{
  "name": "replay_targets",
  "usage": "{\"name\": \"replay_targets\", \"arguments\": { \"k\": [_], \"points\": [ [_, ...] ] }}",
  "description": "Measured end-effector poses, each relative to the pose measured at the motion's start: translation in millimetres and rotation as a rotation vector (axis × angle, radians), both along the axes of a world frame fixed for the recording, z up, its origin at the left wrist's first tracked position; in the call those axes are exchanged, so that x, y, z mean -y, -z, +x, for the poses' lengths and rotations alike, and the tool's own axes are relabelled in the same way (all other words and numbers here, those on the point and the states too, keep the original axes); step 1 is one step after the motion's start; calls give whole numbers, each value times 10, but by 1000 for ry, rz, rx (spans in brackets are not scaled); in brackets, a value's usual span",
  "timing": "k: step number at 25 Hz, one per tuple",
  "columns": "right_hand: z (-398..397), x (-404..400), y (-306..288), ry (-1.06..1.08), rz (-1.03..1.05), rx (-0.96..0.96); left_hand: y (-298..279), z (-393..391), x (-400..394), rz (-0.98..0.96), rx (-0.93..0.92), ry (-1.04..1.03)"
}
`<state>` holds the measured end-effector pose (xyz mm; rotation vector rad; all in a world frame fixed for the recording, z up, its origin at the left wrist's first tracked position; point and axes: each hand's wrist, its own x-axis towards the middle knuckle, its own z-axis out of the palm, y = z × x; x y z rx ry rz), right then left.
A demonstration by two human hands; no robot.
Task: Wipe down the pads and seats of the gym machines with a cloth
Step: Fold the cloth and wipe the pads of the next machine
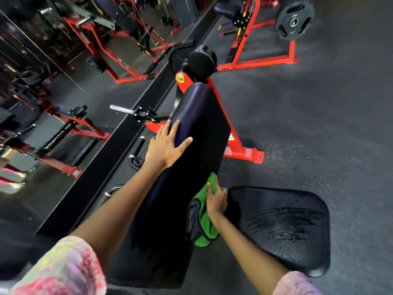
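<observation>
My left hand (164,146) lies flat on the upper part of the long black back pad (191,150), its fingers (184,143) straight and spread apart. My right hand (216,199) grips the green cloth (205,220) against the pad's right edge, lower down, with its fingers curled into the fabric; the cloth hangs below them. Just right of the cloth sits the black seat (282,226), streaked with wet marks. The red frame (238,143) stands on the dark floor (319,124).

Head view, steeply down, close
</observation>
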<state>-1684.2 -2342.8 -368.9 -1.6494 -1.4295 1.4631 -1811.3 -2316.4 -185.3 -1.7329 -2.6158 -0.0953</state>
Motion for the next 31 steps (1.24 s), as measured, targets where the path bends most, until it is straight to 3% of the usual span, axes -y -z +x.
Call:
{"name": "replay_targets", "arguments": {
  "k": [5,10,12,16,21,24,27,29,31],
  "points": [
    [51,439,29,-25,230,-110,7,45,4,-2,-32,-3],
    [-2,-188,190,50,-45,-37,7,75,-4,-12,-55,-11],
    [-83,-428,-37,8,89,-43,-2,74,-9,-7,-56,-16],
    [-37,26,-84,-56,333,-179,-10,85,3,-22,-44,-25],
    [-40,-437,32,11,-10,-60,-21,116,2,-26,-59,-25],
    [-156,-584,-302,-1,204,-191,-16,110,12,-25,-63,-32],
    [-90,-231,-189,-71,438,-272,-6,109,10,-21,-68,-37],
    [-9,-290,-8,-56,344,-220,-9,121,10,-21,-67,-37],
    [-86,-617,0,-10,96,-168,-23,120,-4,-7,-54,-36]
  ]
}}
